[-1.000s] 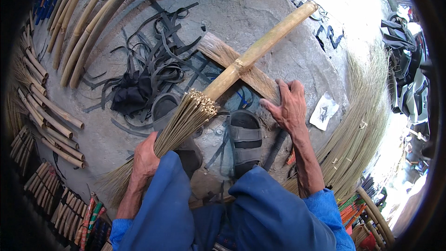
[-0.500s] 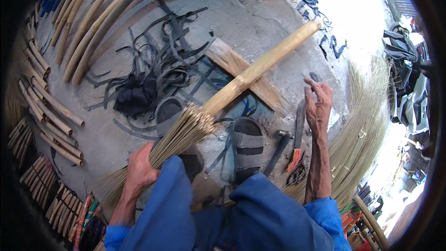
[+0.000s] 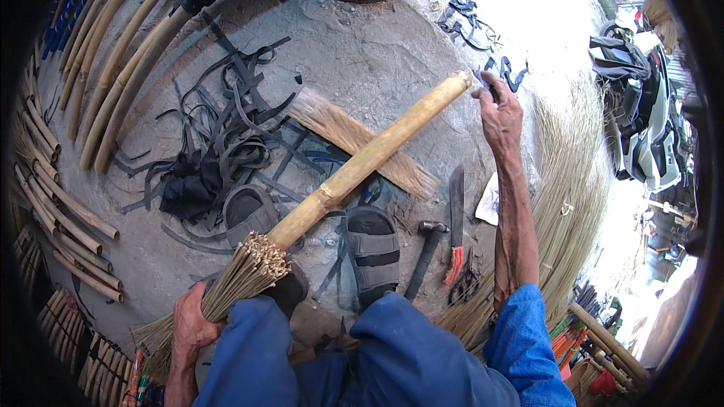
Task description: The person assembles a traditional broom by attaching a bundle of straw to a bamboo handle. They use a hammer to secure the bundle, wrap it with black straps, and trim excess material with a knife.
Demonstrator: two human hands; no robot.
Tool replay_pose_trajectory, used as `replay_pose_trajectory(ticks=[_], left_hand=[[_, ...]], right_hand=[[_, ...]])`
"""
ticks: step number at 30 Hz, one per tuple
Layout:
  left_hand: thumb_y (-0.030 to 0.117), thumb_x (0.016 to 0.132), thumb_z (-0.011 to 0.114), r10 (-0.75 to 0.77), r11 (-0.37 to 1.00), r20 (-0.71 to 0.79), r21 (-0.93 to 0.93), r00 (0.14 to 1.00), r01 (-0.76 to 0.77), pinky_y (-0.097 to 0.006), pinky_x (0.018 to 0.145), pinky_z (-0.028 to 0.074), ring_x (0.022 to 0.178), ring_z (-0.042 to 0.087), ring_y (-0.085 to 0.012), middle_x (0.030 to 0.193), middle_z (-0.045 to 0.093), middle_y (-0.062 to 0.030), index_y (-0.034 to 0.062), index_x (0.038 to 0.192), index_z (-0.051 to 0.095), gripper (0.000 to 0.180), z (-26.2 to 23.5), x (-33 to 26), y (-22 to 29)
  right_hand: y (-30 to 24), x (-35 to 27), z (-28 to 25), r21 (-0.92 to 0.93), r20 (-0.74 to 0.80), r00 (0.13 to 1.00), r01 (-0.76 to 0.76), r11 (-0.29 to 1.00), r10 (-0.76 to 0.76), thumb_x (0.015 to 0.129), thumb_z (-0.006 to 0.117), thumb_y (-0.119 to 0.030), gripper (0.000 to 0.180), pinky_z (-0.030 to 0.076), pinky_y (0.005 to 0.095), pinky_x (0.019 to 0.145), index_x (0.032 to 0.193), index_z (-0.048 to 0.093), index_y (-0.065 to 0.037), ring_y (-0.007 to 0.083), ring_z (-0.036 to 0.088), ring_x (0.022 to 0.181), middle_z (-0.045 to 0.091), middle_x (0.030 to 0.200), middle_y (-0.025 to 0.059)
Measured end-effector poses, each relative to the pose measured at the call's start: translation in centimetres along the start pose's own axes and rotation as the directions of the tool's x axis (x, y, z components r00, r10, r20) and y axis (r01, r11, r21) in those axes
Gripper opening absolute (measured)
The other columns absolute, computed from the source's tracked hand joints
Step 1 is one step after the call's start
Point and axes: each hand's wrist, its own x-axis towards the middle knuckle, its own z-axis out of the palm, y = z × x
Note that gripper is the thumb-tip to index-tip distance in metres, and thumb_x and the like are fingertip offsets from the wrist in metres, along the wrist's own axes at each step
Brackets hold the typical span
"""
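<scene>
My left hand (image 3: 194, 318) is wrapped round a bundle of thin straw-coloured stalks (image 3: 245, 275), low at the left beside my knee. From the bundle's cut ends a thick bamboo pole (image 3: 377, 157) slants up to the right. It passes over a worn wooden board (image 3: 332, 122) lying on the ground. My right hand (image 3: 501, 114) is raised close to the pole's far end, fingers apart and partly bent, with no clear hold on it. Whether the fingertips touch the pole, I cannot tell. The fanned lower end of the bundle lies past my left wrist.
Dark rubber strips (image 3: 226, 120) lie tangled left of the board. A hammer (image 3: 426, 256), a long blade with a red handle (image 3: 456, 226) and scissors (image 3: 465, 286) lie right of my sandal (image 3: 371, 245). Long dry stalks (image 3: 569, 188) spread at right; bamboo poles (image 3: 124, 79) line the left.
My right hand has moved up and away, toward the pole's far end. The bundle and pole sit lower and further left in view, and the whole scene has shifted left.
</scene>
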Motion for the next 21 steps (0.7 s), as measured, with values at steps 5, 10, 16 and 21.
replay_pose_trajectory(ticks=[5,10,16,21], left_hand=[[0.009,0.068,0.088,0.002,1.0,0.022,-0.01,1.0,-0.001,-0.054,0.092,0.059,0.105,0.077,-0.0481,0.109,0.079,-0.0228,0.0037,0.125,0.073,0.059,0.0,0.6,0.4],[0.009,0.068,0.088,-0.003,1.0,0.037,-0.024,0.999,0.004,-0.054,0.092,0.059,0.105,0.077,-0.0478,0.109,0.079,-0.0228,0.0039,0.125,0.073,0.059,-0.2,0.5,0.2],[0.009,0.068,0.088,-0.005,0.999,0.058,-0.041,0.998,0.008,-0.054,0.092,0.059,0.105,0.077,-0.0475,0.109,0.079,-0.0227,0.004,0.125,0.073,0.059,-0.3,0.2,-0.2],[0.009,0.068,0.088,-0.011,0.998,0.082,-0.054,0.997,0.015,-0.054,0.092,0.059,0.105,0.077,-0.0472,0.109,0.079,-0.0227,0.0042,0.125,0.073,0.059,-0.8,-0.3,0.2]], right_hand=[[-1.9,0.1,0.6,0.131,0.112,0.99,-0.1,0.986,0.086,0.111,0.069,-0.025,0.042,0.064,0.0386,0.091,0.149,0.072,-0.009,0.0206,0.079,0.102,0.082,0.116,0.016],[-1.5,0.3,1.6,0.236,-0.021,1.0,0.023,0.971,-0.018,0.112,0.07,-0.027,0.041,0.063,0.0395,0.094,0.148,0.072,-0.008,0.0207,0.078,0.106,0.081,0.118,0.017],[-0.2,1.1,3.8,0.32,0.057,0.959,-0.28,0.905,0.276,0.108,0.078,-0.031,0.057,0.062,0.0424,0.097,0.155,0.063,-0.001,0.0231,0.072,0.117,0.07,0.138,0.0178],[-0.1,1.8,5.6,0.795,0.559,0.738,-0.607,0.01,0.378,0.105,0.083,-0.029,0.053,0.062,0.0459,0.095,0.145,0.06,-0.002,0.0255,0.074,0.113,0.073,0.127,0.0152]])
